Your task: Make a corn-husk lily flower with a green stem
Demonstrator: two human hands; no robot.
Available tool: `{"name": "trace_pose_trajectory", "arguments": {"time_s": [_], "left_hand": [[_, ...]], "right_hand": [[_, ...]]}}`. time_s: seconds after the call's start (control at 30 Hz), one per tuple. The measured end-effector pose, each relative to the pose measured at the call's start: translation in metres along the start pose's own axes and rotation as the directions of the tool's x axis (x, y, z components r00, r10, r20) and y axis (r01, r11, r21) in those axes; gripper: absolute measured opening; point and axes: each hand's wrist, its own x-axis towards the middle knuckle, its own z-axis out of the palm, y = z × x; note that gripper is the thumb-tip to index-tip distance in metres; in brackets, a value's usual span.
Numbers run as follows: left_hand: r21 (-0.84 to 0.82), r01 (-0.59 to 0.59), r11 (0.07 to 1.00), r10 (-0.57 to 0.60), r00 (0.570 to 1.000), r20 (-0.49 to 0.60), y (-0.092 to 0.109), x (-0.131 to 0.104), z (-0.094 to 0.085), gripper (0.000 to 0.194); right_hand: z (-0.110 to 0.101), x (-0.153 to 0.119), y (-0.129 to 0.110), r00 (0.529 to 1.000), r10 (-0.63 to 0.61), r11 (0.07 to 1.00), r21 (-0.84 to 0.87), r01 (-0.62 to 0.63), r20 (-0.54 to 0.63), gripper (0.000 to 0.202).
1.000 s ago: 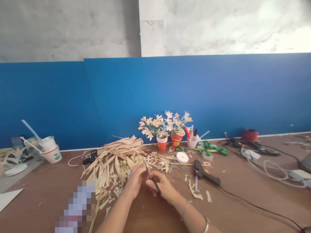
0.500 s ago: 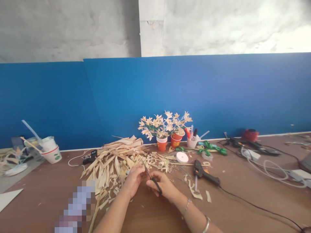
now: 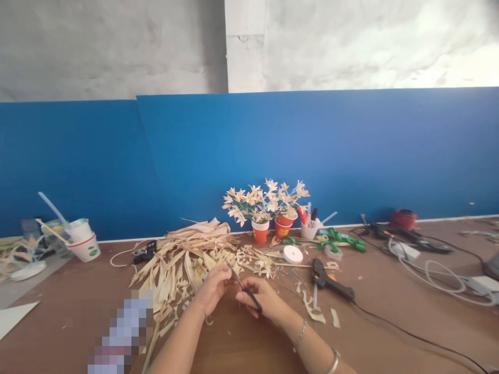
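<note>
My right hand (image 3: 262,297) is closed round the black handles of a pair of scissors (image 3: 246,292), whose blades point up and to the left. Close beside the blades, my left hand (image 3: 213,289) has its fingers pinched together; what they hold is too small to make out. Both hands are just above the table's near middle. Behind and left of them spreads a heap of dried pale husks (image 3: 191,254) with cut scraps. Husk flowers (image 3: 265,200) stand in red paper cups (image 3: 260,234) at the back.
A black glue gun (image 3: 331,280) lies to the right, its cord trailing to the near right. A white roll (image 3: 292,254) and green tape (image 3: 335,239) sit behind it. White cups (image 3: 84,246) stand at far left. Cables (image 3: 432,275) tangle at right.
The hands and scissors stay nearly in place, with only a slight shift. A small curled scrap now shows below my left hand. The whole view has moved slightly.
</note>
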Motion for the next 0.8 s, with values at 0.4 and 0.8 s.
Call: {"name": "trace_pose_trajectory", "arguments": {"time_s": [0.4,0.8], "left_hand": [[-0.031,-0.071,0.997,0.065,0.985,-0.158,-0.006,0.005,-0.003,0.014],[-0.171,-0.204,0.964,0.148,0.945,-0.291,-0.015,0.011,0.005,0.022]], "right_hand": [[0.001,0.001,-0.001,0.999,-0.009,0.999,-0.040,0.007,-0.047,0.043],[0.000,0.003,0.003,0.997,-0.028,0.999,-0.037,0.025,-0.073,0.045]]}}
